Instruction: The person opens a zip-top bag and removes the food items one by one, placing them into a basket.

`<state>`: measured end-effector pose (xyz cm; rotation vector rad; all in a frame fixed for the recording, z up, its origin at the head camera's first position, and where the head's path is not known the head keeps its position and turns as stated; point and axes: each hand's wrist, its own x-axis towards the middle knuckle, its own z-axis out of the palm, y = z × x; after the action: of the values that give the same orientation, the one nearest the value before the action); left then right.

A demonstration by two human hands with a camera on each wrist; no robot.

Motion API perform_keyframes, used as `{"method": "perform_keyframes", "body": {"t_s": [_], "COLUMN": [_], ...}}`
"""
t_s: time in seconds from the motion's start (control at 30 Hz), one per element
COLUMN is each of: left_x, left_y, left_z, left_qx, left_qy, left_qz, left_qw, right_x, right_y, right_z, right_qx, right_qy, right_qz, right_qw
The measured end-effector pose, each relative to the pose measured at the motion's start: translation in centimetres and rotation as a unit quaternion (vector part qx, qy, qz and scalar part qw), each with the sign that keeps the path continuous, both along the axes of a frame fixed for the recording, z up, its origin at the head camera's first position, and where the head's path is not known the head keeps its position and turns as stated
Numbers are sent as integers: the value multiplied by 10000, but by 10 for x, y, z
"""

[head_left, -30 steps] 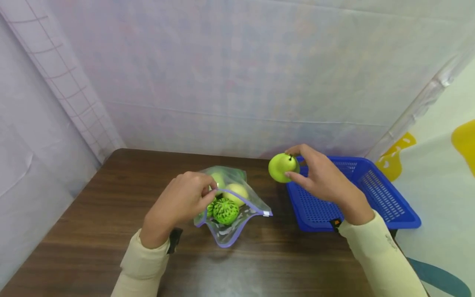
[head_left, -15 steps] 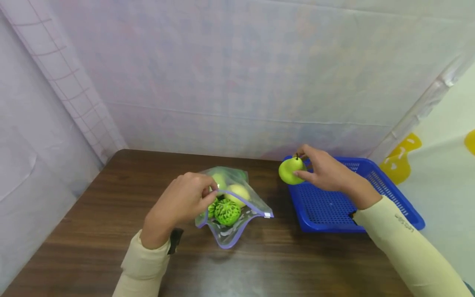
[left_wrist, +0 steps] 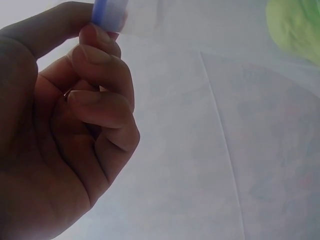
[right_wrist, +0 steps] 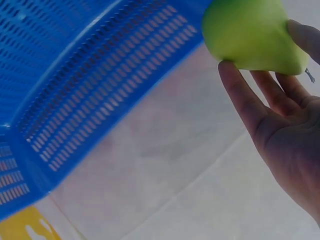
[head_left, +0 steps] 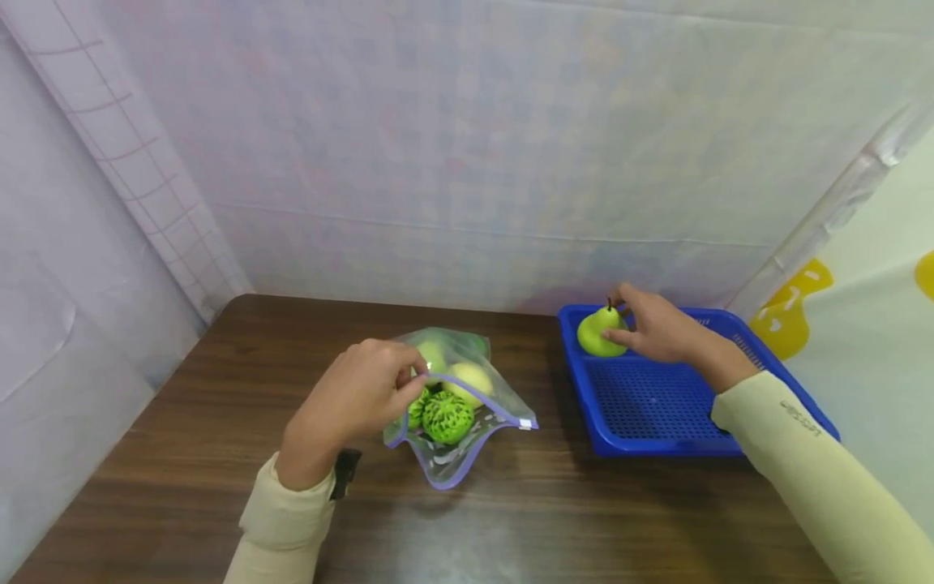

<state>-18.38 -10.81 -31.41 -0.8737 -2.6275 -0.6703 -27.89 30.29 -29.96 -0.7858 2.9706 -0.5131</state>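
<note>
My right hand (head_left: pixel 655 328) grips a green pear (head_left: pixel 600 334) between thumb and fingers, over the back left corner of a blue plastic basket (head_left: pixel 594 418). In the right wrist view the fingertips touch the side of the pear (right_wrist: pixel 250 37), whose dark stem points toward the palm. My left hand (head_left: pixel 359 396) pinches the purple-edged rim of a clear zip bag (head_left: pixel 503 397) between thumb and forefinger. Through the bag show a green patterned ball-like item (head_left: pixel 447 417), a pale yellow round fruit (head_left: pixel 469 381) and other green items, partly hidden by the hand.
The bag lies on a dark wooden table (head_left: pixel 241 405), left of the basket. A pale cloth (head_left: pixel 452 162) hangs behind the table's back edge. The basket stands near the table's right side, its perforated floor visible in front of the pear.
My right hand has moved right with the pear, from beside the basket to over its back left corner. The left hand holds the bag in nearly the same spot.
</note>
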Motion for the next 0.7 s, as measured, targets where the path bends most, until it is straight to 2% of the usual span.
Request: {"method": "perform_keyframes", "body": {"t_s": [0.3, 0.5, 0.7], "left_x": [0, 1, 1], "left_y": [-1, -1, -1], "left_z": [0, 0, 1], "left_qx": [-30, -36, -55], "left_qy": [-61, -41, -48], "left_qz": [6, 22, 22], "left_qw": [10000, 10000, 10000], "right_x": [-16, -18, -24], "right_y": [8, 6, 6], "right_z": [-28, -34, -43], "right_qx": [165, 253, 409], "right_qy": [-132, -183, -259], "right_qz": [-76, -86, -261], "right_qw": [9997, 9995, 9985]}}
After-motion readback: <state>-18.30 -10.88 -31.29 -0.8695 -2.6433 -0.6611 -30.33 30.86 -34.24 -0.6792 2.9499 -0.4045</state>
